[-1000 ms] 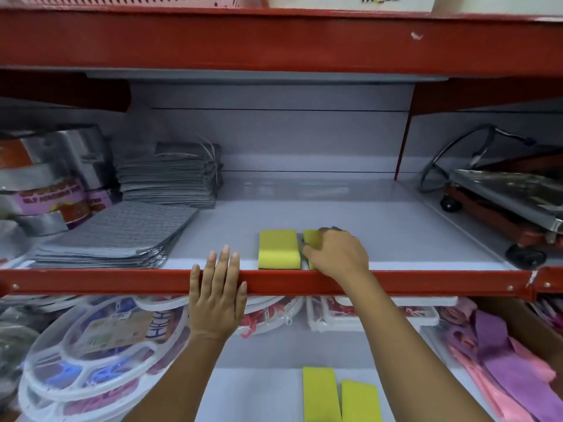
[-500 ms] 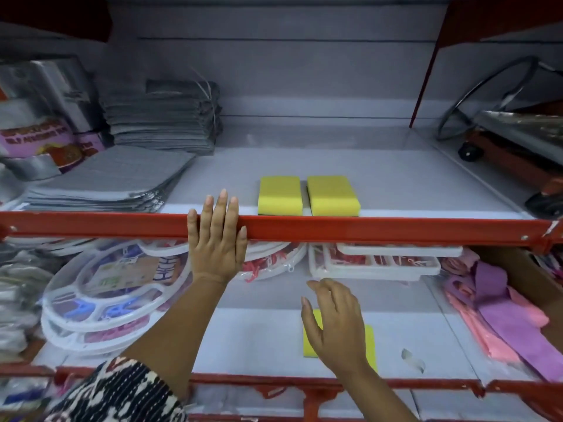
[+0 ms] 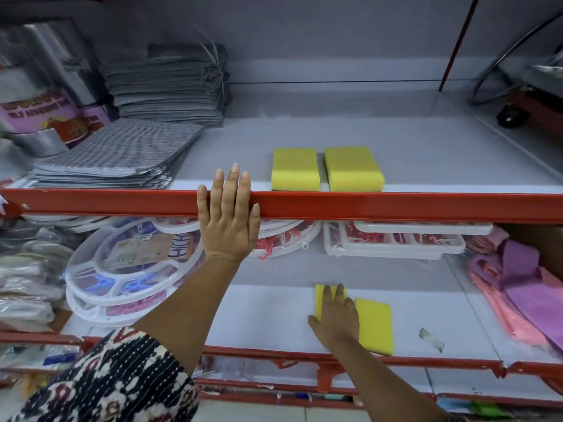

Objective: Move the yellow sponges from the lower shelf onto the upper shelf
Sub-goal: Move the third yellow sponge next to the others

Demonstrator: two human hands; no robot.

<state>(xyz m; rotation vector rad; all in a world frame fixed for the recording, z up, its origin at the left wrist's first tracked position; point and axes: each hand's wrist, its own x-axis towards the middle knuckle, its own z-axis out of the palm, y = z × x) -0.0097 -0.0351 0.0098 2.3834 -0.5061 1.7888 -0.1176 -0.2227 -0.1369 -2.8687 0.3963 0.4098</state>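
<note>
Two yellow sponges lie side by side at the front of the upper shelf (image 3: 426,153): the left sponge (image 3: 295,169) and the right sponge (image 3: 353,169). On the lower shelf (image 3: 268,315) lie two more. My right hand (image 3: 335,318) rests flat on the left lower sponge (image 3: 319,300), fingers spread, covering most of it. The right lower sponge (image 3: 376,325) lies uncovered beside that hand. My left hand (image 3: 228,214) lies flat against the red front rail (image 3: 396,207) of the upper shelf, holding nothing.
Stacks of grey mats (image 3: 122,156) and rolls of tape (image 3: 39,117) fill the upper shelf's left. A trolley (image 3: 524,102) stands at its right. Below are round white plastic hangers (image 3: 128,269), white trays (image 3: 396,242) and pink and purple bags (image 3: 518,284).
My right hand left the second sponge on the upper shelf, dropped to the lower shelf and now lies on a sponge there. The view tilted downward. My left hand stayed on the rail.
</note>
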